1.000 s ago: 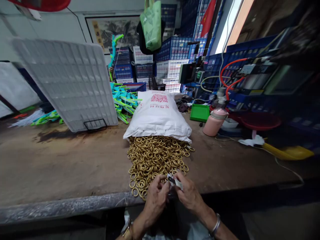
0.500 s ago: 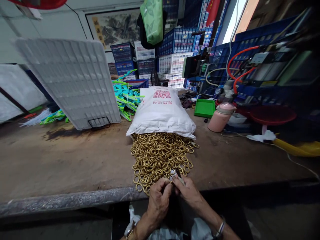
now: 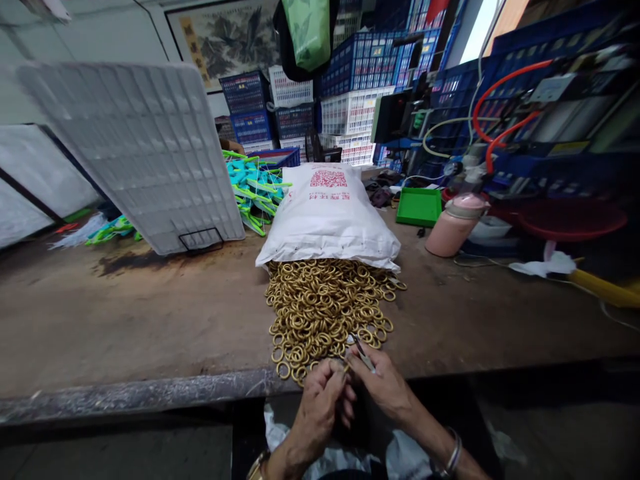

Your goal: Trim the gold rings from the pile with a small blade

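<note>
A heap of gold rings [image 3: 327,307] spills from the open mouth of a white sack [image 3: 329,217] lying on the brown workbench [image 3: 125,320]. My two hands meet at the bench's near edge, just below the heap. My right hand [image 3: 383,383] pinches a small metal tool [image 3: 364,353] that points up toward the rings. My left hand [image 3: 320,400] is curled closed, fingertips against a gold ring [image 3: 336,365] at the front of the heap, close to the tool's tip.
A white gridded tray [image 3: 135,150] leans upright at the back left, with green and blue plastic parts [image 3: 253,187] behind it. A pink bottle [image 3: 455,223], a green tray [image 3: 419,207] and a red basin [image 3: 567,223] stand to the right. Crates are stacked behind.
The view has tilted and shifted, so the sack and rings sit slightly higher and to the right. My hands stay together at the heap's front edge, the tool now more upright.
</note>
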A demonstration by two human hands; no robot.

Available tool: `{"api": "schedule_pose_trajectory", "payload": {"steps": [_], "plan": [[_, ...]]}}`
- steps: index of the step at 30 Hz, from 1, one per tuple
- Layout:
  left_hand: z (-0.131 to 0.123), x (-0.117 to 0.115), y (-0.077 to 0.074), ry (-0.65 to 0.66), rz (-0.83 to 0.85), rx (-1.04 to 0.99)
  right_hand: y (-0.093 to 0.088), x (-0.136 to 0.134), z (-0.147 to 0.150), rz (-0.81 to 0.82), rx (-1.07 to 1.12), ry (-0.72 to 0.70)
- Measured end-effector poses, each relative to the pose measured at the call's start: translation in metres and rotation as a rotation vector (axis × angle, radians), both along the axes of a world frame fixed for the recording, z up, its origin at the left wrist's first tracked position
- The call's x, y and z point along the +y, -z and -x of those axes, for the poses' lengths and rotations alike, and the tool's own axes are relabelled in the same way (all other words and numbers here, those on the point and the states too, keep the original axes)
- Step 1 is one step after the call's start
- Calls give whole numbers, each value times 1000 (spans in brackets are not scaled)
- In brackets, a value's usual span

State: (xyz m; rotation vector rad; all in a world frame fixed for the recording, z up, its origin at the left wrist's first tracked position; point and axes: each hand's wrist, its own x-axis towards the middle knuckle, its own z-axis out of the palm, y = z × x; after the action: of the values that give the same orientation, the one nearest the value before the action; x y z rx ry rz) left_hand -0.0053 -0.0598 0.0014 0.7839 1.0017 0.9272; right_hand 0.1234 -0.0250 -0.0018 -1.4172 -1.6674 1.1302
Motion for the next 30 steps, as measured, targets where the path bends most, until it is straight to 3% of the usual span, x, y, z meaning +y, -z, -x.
{"api": "schedule_pose_trajectory", "payload": {"steps": [3, 7, 17, 20, 23, 26, 30], "plan": [[2, 0, 2, -25, -62, 3, 2, -1, -3, -64, -106, 10], [4, 0, 1, -36, -142, 50, 5, -8, -6, -116, -229, -140], [7, -3, -5, -22, -229, 115, 2, -11, -3, -78, -333, -262], [8, -12, -14, 13, -263, 103, 5, -8, -8, -57, -403, -231], [6, -22, -19, 99, -242, -34, 11, -6, -14, -89, -475, -149], [2, -25, -8, 111, -82, -155, 18, -3, -16, -164, -498, -59], [0, -23, 16, 31, 54, -217, 21, -2, -12, -228, -551, 6]]}}
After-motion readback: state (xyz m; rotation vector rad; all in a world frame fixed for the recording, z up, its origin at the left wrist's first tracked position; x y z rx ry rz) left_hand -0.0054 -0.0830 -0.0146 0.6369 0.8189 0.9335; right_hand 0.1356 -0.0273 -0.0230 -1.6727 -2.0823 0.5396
